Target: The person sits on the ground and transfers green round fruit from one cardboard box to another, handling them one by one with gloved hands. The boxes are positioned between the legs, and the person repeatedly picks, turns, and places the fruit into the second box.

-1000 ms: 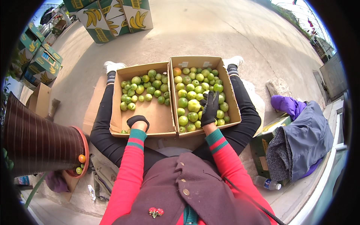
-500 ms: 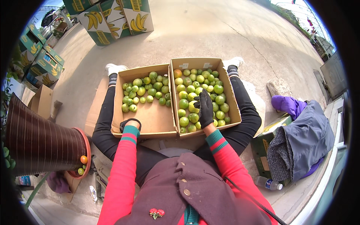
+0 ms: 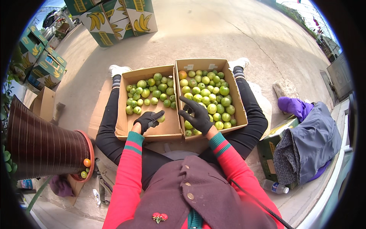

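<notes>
Two shallow cardboard boxes stand side by side between my legs: a left box [image 3: 151, 131] and a right box [image 3: 239, 100], both holding green tomatoes. My left hand [image 3: 146, 121], in a black glove, is over the near part of the left box. A green tomato [image 3: 161, 119] shows at its fingertips, partly hidden by them. My right hand [image 3: 199, 117], also gloved in black, hangs over the near left of the right box. Its thumb and fingers are apart and bent toward the left box, with nothing visible between them. An orange-tinged tomato [image 3: 183, 74] lies in the right box's far left corner.
A large brown pot [image 3: 45, 141] on an orange saucer [image 3: 90, 152] stands at left, with a few tomatoes on the saucer. Printed banana boxes [image 3: 114, 23] are stacked beyond. At right are a grey jacket [image 3: 310, 141], a plastic bottle [image 3: 275, 187] and a stone [image 3: 286, 89].
My left hand has risen from the left box's near edge and turned rightward, a green tomato now showing at its fingers. My right hand has moved left and nearer, its fingers now spread.
</notes>
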Available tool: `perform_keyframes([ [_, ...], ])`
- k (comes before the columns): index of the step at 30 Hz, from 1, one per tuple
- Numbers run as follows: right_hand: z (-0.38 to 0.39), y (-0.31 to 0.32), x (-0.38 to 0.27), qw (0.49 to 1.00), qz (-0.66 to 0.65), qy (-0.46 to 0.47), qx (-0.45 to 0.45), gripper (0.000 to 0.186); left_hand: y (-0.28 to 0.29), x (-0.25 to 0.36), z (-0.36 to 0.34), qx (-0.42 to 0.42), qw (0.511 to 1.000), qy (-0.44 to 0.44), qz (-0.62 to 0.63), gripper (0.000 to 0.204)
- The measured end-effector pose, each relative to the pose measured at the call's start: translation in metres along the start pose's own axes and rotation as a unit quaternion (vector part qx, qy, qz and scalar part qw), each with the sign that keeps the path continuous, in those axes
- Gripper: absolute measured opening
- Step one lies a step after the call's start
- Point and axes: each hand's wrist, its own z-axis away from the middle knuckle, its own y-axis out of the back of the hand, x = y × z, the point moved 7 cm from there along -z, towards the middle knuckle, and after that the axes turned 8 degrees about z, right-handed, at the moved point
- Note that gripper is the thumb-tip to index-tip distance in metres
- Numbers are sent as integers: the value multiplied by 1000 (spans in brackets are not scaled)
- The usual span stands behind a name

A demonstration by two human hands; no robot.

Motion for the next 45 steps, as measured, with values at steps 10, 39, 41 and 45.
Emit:
perform_keyframes([
  [10,2,-3,19,988,109,-105,37,50,-20,66,24,123,945,-136,-272,67],
  [39,-45,43,43,982,80,-157,61,51,12,113,-5,211,943,-256,-12,40],
  [41,-58,62,102,960,22,-225,167,55,17,106,-26,239,920,-278,-138,33],
  [45,-46,65,154,904,-111,-260,321,56,-32,90,-53,211,857,-313,-350,31],
])
